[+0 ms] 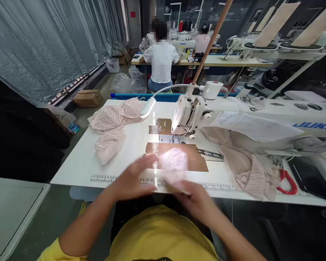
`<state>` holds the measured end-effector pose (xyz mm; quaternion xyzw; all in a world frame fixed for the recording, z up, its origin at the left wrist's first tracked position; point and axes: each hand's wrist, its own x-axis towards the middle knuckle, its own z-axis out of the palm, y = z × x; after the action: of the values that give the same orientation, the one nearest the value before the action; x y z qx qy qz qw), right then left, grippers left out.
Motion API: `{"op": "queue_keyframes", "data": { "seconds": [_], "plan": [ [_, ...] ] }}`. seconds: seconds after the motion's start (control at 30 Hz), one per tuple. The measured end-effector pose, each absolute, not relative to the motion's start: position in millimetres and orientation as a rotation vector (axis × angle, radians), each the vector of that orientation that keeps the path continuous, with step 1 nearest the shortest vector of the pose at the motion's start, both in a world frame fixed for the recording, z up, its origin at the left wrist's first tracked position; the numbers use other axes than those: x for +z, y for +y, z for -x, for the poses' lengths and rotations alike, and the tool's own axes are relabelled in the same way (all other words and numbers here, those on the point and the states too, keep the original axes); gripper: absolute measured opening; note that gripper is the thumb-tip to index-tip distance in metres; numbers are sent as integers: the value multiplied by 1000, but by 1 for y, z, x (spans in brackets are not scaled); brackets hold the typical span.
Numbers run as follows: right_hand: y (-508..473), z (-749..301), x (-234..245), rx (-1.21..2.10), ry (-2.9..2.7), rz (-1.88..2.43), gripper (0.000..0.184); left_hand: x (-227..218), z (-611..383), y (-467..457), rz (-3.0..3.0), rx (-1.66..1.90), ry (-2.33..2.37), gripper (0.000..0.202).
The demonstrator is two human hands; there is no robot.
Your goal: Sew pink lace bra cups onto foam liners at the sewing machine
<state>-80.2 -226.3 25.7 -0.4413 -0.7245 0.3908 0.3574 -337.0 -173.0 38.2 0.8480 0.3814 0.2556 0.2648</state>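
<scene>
A pale pink lace piece (173,164) is smeared by motion just in front of the sewing machine's needle area (176,137). My left hand (133,177) reaches toward it from the left with fingers stretched out, touching or almost touching its edge. My right hand (196,198) is below it at the table's front edge, apparently gripping the piece from underneath, though blur hides the fingers. A white JUKI sewing machine (233,116) stands to the right on the white table (81,166).
A heap of pink lace pieces (112,123) lies at the left, another pile (244,163) at the right beside red-handled scissors (287,181). A gooseneck lamp (148,107) hangs over the table. A person in white (161,58) sits ahead. Cardboard box (87,98) on the floor.
</scene>
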Motion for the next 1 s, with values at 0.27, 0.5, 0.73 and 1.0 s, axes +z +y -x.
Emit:
{"op": "queue_keyframes", "data": {
  "seconds": [0.27, 0.5, 0.73, 1.0],
  "plan": [
    [-222, 89, 50, 506, -1840, 960, 16, 25, 311, -204, -1793, 628, 1007, 27],
    [-210, 68, 51, 535, -1703, 1349, 5, 26, 333, -204, -1439, 576, 968, 38],
    [-204, 92, 23, 2240, -1338, 745, 29, 51, 311, -195, -1703, 616, 686, 64],
    [-193, 77, 18, 1988, -1173, 1071, 53, 29, 290, -171, -1288, 469, 861, 33]
  ]
}}
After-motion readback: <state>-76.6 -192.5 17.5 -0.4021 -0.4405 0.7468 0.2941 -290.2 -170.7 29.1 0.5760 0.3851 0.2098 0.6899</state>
